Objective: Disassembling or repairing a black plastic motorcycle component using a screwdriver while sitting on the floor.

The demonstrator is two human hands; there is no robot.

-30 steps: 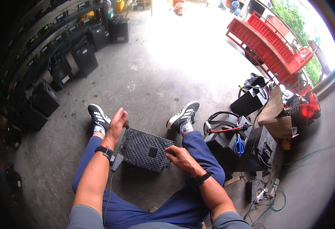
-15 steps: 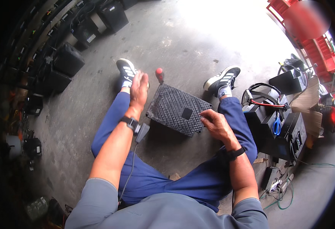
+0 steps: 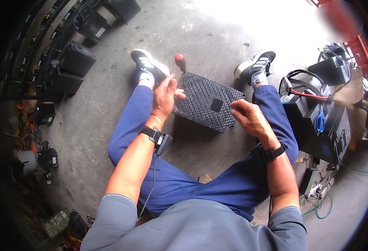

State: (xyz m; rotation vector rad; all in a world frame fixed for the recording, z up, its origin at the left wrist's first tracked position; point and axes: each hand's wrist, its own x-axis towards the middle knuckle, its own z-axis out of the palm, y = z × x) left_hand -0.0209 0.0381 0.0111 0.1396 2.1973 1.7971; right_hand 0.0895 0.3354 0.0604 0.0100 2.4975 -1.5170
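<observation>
My left hand [image 3: 166, 96] is over the left edge of a black box with a ribbed top [image 3: 204, 100], fingers apart, holding nothing I can see. My right hand [image 3: 246, 115] hovers at or near the box's right end, fingers loosely bent and empty; I cannot tell whether they touch it. The box lies on the floor between my outstretched legs, with a small dark square on its top. A red-ended tool [image 3: 179, 58] stands at its far left corner. A small grey device [image 3: 163, 144] with a cable is strapped at my left wrist.
Black battery cases [image 3: 76, 58] line the left beside racks. At my right are more black cases [image 3: 337, 129] with cable loops [image 3: 301, 78], blue scissors [image 3: 320, 121], cardboard [image 3: 347, 100], a power strip and green wires. My feet [image 3: 255, 67] flank the box. Red metalwork shows top right.
The view has tilted down, so the doorway and red vehicle have mostly left it. My left hand has spread its fingers; my right hand stays near the box's right end.
</observation>
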